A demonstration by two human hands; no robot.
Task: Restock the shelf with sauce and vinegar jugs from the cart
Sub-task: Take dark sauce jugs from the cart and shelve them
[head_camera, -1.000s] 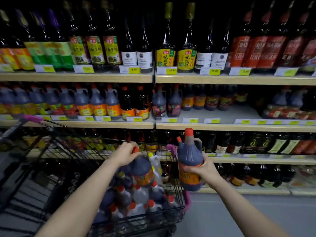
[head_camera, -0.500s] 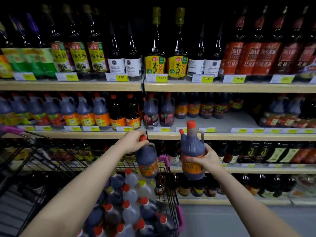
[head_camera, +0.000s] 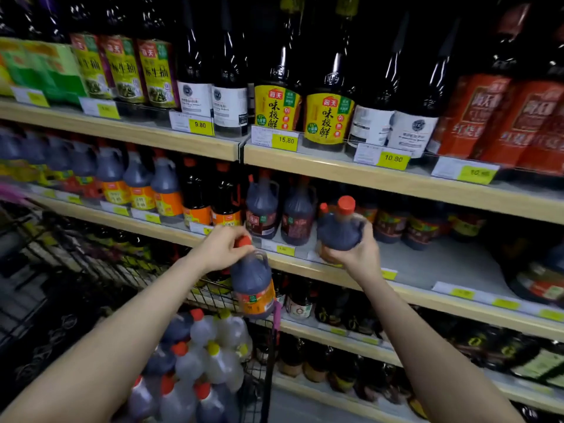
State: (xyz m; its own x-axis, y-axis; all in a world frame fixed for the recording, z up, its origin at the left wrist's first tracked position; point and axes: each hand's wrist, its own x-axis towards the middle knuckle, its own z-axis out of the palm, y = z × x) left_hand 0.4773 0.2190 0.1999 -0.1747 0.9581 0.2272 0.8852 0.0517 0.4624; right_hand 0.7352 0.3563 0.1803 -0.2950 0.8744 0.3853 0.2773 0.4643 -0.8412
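My left hand (head_camera: 218, 246) grips the red-capped top of a dark sauce jug (head_camera: 253, 283) with an orange label, which hangs just above the cart's far rim. My right hand (head_camera: 355, 254) holds a second dark jug (head_camera: 340, 228) by its body, tilted, at the front edge of the middle shelf (head_camera: 427, 264). It sits just right of two dark jugs (head_camera: 279, 210) standing there. The wire cart (head_camera: 91, 270) at lower left holds several more dark and pale jugs (head_camera: 195, 361) with red and yellow caps.
The middle shelf has bare grey surface to the right of my right hand. Tall sauce bottles (head_camera: 328, 96) line the upper shelf. Rows of jugs (head_camera: 137, 181) fill the middle shelf's left part. Lower shelves (head_camera: 366, 331) hold dark bottles.
Both hands rose with their jugs. The left jug came up out of the cart to its rim. The right jug moved up and forward to the middle shelf's edge and tilted.
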